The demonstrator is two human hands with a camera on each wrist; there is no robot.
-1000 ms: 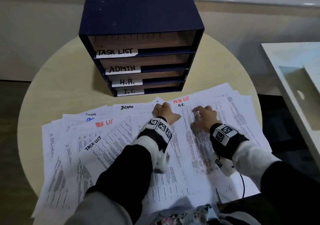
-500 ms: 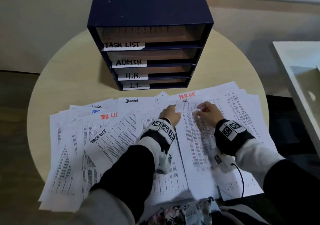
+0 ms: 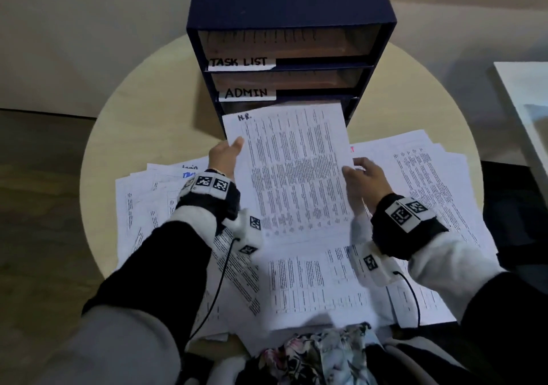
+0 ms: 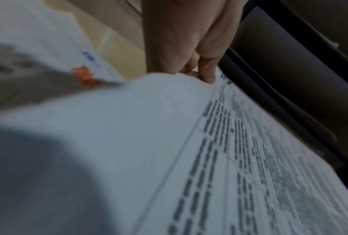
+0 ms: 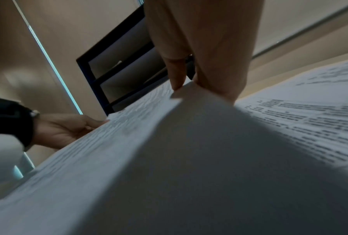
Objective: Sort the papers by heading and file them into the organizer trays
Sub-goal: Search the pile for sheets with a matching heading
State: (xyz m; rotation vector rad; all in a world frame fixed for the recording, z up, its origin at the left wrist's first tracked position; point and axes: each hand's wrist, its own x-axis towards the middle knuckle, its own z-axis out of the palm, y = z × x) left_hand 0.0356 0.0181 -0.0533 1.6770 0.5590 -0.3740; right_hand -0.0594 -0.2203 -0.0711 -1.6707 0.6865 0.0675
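A printed sheet headed "H.R." (image 3: 292,171) is lifted off the table, its far edge in front of the organizer's lower trays. My left hand (image 3: 226,155) pinches its left edge, thumb on top, and my right hand (image 3: 360,174) pinches its right edge. In the wrist views the left hand (image 4: 197,70) and right hand (image 5: 186,84) each grip the sheet (image 5: 149,143) between thumb and fingers. The dark blue organizer (image 3: 292,29) stands at the back, with trays labelled TASK LIST (image 3: 241,62) and ADMIN (image 3: 246,93); the lower labels are hidden by the sheet.
Several more printed papers (image 3: 430,183) lie fanned over the round pale wooden table (image 3: 148,112), some with red or blue headings. A white counter (image 3: 525,94) stands to the right. Patterned cloth (image 3: 317,355) lies at the near table edge.
Both hands took the H.R. sheet by its edges and raised it off the pile toward the organizer. The head view has shifted, so the organizer sits more to the right.
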